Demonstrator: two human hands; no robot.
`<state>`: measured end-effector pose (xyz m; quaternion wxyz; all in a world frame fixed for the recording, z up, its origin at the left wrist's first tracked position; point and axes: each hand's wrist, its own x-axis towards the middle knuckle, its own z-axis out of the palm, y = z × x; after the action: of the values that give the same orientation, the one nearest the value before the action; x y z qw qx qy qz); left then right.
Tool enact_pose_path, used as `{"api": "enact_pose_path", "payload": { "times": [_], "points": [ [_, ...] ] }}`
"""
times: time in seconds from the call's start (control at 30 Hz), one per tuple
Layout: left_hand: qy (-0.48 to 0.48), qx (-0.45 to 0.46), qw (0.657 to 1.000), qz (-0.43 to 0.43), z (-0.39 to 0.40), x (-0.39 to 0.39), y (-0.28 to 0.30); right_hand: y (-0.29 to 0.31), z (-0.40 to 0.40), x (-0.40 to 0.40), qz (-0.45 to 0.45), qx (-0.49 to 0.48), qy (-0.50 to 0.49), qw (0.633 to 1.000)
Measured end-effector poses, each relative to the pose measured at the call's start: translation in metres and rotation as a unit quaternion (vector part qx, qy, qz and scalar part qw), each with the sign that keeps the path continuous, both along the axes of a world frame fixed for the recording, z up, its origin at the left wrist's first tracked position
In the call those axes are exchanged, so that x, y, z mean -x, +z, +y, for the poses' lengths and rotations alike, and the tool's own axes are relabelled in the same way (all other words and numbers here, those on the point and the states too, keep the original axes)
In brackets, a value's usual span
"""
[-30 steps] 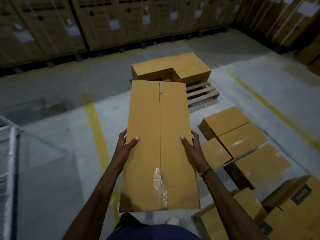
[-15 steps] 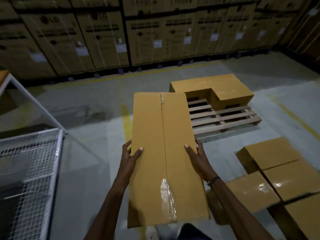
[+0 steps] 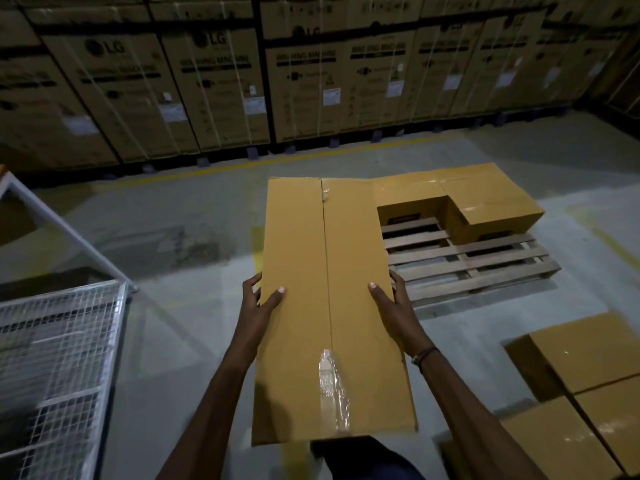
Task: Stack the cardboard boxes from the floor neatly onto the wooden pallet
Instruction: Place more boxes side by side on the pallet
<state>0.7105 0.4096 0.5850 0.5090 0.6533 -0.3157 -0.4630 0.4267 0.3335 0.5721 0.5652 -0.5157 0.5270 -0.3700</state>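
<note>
I carry a long, flat cardboard box (image 3: 325, 306) in front of me, taped along its middle seam. My left hand (image 3: 258, 301) grips its left edge and my right hand (image 3: 393, 303) grips its right edge, thumbs on top. Ahead and to the right lies the wooden pallet (image 3: 478, 268). Boxes on the pallet (image 3: 485, 199) fill its far side in an L shape, and the near slats are bare. More cardboard boxes on the floor (image 3: 588, 362) lie at the lower right.
A white wire-mesh cage trolley (image 3: 59, 368) stands at the left. A wall of large strapped appliance cartons (image 3: 311, 71) runs across the back behind a yellow floor line (image 3: 242, 166). Grey concrete floor lies between me and the pallet.
The view has swung left and moved forward: the pallet now sits larger and further right, the floor boxes have slid to the lower right, and the mesh trolley has come into view. My grip is unchanged.
</note>
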Motion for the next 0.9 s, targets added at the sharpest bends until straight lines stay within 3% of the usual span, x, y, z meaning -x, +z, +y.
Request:
{"api": "enact_pose_path", "payload": {
  "times": [0.4, 0.9],
  "points": [
    [-0.028, -0.014, 0.999, -0.038, -0.220, -0.086, 0.007, 0.008, -0.211, -0.079, 0.005, -0.010, -0.018, 1.000],
    [-0.235, -0.014, 0.970, -0.058, -0.556, -0.169, -0.008, -0.024, -0.418, -0.168, -0.010, -0.034, -0.229, 0.973]
  ]
}}
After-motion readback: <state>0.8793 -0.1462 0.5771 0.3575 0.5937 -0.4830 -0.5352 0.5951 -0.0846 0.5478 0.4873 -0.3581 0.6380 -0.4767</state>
